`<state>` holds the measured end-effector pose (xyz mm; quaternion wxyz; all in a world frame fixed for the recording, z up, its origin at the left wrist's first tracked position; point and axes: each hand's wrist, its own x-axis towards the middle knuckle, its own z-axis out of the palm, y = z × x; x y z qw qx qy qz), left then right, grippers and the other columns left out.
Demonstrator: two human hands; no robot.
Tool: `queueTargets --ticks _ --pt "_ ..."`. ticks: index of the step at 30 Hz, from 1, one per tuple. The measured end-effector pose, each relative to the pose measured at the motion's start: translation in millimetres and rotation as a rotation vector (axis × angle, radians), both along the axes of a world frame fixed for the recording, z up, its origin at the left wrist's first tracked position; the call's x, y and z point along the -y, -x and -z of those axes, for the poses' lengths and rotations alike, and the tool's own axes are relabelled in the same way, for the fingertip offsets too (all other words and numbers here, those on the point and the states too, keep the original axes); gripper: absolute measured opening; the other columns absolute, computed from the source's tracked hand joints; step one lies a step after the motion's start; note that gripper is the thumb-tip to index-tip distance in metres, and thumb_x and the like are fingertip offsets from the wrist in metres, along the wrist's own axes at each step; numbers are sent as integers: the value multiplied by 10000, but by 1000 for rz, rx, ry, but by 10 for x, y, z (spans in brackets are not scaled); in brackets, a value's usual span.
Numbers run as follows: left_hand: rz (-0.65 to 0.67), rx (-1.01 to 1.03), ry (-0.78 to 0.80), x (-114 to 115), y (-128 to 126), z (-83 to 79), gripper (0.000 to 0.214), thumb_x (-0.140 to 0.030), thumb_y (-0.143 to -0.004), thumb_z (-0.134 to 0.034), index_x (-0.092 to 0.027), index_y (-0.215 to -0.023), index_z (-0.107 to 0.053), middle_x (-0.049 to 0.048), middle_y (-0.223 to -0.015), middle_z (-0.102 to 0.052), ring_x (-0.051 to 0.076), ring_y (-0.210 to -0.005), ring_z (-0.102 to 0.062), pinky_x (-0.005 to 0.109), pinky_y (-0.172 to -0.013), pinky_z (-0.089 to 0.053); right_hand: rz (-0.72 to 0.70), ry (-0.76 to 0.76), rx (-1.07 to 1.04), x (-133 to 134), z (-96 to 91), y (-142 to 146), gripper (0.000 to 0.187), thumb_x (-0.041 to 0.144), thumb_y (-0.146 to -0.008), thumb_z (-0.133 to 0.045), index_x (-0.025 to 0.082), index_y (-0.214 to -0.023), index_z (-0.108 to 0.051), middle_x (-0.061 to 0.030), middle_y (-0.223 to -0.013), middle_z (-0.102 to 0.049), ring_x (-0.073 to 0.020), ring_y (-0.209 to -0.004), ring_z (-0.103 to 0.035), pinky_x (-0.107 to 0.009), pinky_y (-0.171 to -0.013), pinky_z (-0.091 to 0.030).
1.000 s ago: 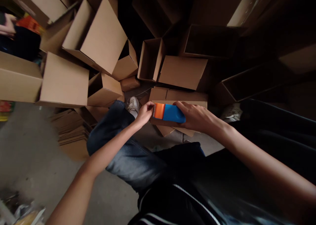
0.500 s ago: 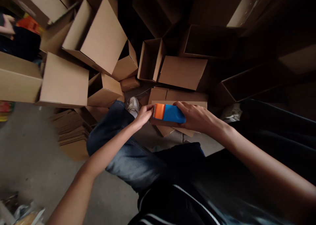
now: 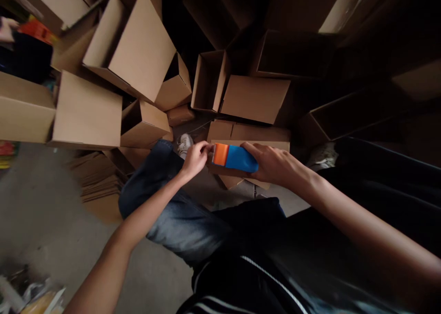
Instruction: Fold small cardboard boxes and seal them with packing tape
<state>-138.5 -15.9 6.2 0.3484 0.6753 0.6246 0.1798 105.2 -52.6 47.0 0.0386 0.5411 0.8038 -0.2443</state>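
Hands on tape dispenser (image 3: 236, 159)
Your right hand (image 3: 272, 163) grips the blue body; your left hand (image 3: 195, 160) closes narrowly on the orange end, over a cardboard box (image 3: 248, 132).

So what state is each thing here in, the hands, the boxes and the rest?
Right hand: gripping the object's blue part.
Blue-and-orange object: held lying lengthwise between both hands.
Left hand: fingers curled at the object's orange end, contact unclear.
Cardboard box: open, inside showing.
Flattened cardboard sheets: stacked on the floor.
White sneaker: partly hidden behind the left hand.
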Motion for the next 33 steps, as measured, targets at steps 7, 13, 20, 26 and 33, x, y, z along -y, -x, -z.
queueTargets --ticks 7,13,20,26,33 --pt "-17 -19 -30 -60 200 -105 295 -362 -939 -539 -197 -714 -634 12 -641 -663 156 -604 -597 265 -575 -399 3 -3 -32 5 -3 -15 503 447 -905 -581 204 -1333 -474 -130 -1127 -702 -259 -898 -713 -268 -555 -430" --pt "-69 -93 -75 -162 537 -237 425 -536 -908 -523 -189 -717 -675 15 -606 -644 166 -597 -589 265 -576 -409 2 -8 -52 16 28 -53 501 473 -899 -574 216 -1320 -487 -128 -1073 -704 -237 -835 -697 -265 -576 -443" --pt "-142 -184 -135 -260 1168 -309 371 -485 -884 -552 -190 -703 -685 28 -645 -671 174 -644 -619 273 -634 -448 13 -7 -81 18 22 -53 477 433 -904 -562 224 -1328 -500 -128 -1082 -704 -239 -819 -696 -283 -578 -463" --pt "-142 -227 -110 -261 1502 -506 339 -462 -846 -550 -196 -684 -684 25 -642 -672 183 -653 -624 285 -663 -463 5 -13 -84 34 46 -59 504 408 -892 -564 226 -1356 -489 -135 -1103 -702 -254 -838 -704 -297 -599 -480" --pt "-284 -296 -115 -250 1949 -631 326 -494 -788 -573 -208 -671 -678 27 -656 -665 194 -682 -614 293 -693 -471 28 9 -117 37 29 -191 468 421 -877 -591 239 -1301 -517 -117 -1097 -703 -256 -856 -709 -300 -609 -486"
